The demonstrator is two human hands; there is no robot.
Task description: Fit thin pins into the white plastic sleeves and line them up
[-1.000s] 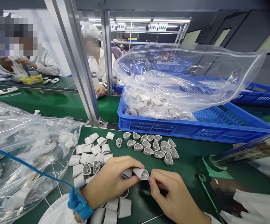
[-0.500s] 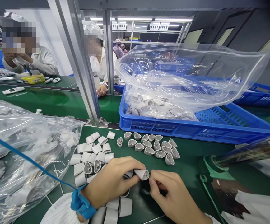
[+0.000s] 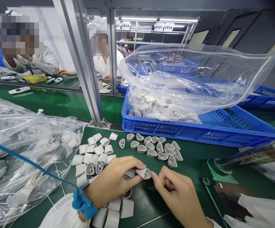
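Place was a big, brightly lit factory hall, with long strip lights (image 3: 160, 19) running across the ceiling and dark grey walls (image 3: 249, 34) with pale panels (image 3: 231, 38) off to the right, plus aluminium frame posts (image 3: 85, 63) rising beside long green surfaces (image 3: 52, 104) and a stacked blue crate (image 3: 268, 101) further back

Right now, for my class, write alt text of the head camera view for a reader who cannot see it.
Two hands work over a green workbench: the left hand grips a white cone-shaped plastic shell, the right hand close beside its tip. Rows of similar shells lie on the bench, before a blue crate holding a clear plastic bag.
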